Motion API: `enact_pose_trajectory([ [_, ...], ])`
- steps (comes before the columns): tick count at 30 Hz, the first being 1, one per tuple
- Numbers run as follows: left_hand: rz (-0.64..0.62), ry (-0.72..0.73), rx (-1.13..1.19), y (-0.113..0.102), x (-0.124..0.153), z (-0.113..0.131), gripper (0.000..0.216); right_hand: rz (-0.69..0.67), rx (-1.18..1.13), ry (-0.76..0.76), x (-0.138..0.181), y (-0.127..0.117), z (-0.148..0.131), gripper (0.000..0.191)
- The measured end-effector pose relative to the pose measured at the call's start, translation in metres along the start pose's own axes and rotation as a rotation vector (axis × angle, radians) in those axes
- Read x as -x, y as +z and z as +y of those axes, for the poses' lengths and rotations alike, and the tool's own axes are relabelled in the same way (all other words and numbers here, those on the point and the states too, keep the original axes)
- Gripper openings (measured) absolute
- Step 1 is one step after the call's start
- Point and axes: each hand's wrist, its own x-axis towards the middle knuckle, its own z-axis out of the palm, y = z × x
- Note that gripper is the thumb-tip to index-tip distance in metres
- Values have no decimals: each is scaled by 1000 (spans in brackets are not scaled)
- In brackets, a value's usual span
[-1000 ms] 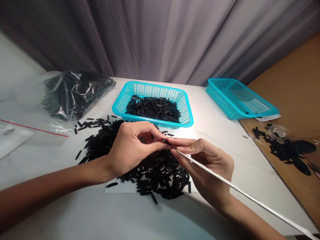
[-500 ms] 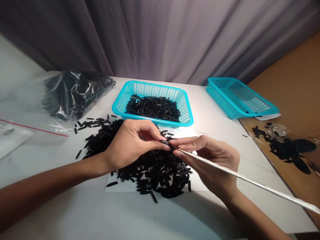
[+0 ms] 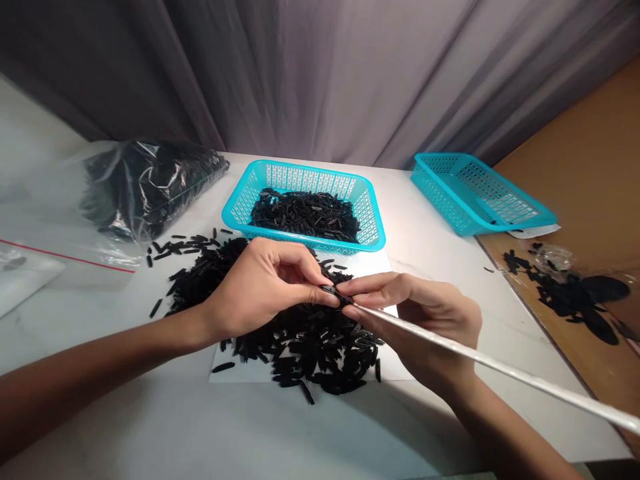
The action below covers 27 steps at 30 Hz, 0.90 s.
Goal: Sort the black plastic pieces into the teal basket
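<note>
The left hand (image 3: 260, 287) pinched a small black plastic piece (image 3: 330, 291); right fingers (image 3: 370, 285) gripped the long white strip (image 3: 500, 367), best pressed on squarely at the fingertips.

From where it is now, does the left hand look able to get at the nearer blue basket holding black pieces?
Probably yes: the left hand sits just in front of the nearer basket, open-topped, nothing between, but its fingers pinch a small black piece.

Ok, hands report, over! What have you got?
Left hand pinching small black piece. Right hand holding white strip. Black pile underneath.
</note>
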Motion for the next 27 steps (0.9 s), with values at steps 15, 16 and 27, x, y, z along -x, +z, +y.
enact_pose_trajectory([
  [15, -133, -250, -77, -1, 2, 7, 13, -185, 737, -737, 5, -2, -2, 10],
  [16, -124, -261, -66, -1, 2, 6, 12, -168, 758, -758, 4, -2, -2, 10],
  [27, -56, -144, -116, -1, 2, 8, 14, 103, 208, -202, 5, -5, 5, 22],
])
